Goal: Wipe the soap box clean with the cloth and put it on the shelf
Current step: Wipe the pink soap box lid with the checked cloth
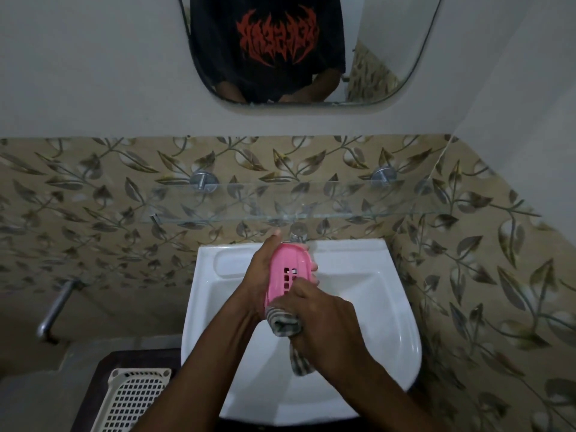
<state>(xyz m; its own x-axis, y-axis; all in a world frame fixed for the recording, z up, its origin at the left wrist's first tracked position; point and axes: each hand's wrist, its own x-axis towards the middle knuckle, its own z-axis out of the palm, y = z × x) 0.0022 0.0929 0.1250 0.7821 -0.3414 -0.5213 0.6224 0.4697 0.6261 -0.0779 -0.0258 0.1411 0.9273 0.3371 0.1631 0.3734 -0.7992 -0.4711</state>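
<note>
Wiping under way above sink [358, 307]: soap box [288, 275] gripped by left hand [261, 275] fingers; cloth [285, 325] bunched in right hand [324, 319] fingers, pressed to box. Shelf [311, 194] above sink bare; placement judged outstanding.

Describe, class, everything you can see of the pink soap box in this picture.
The pink plastic soap box is an oval, glossy shell with a grid of small square drain holes near its middle. It is held lengthwise above the white ceramic basin, just below the clear glass shelf. The left hand cradles it from the side, fingers wrapping behind. The right hand presses a grey-and-white striped cloth against its near end.
</note>
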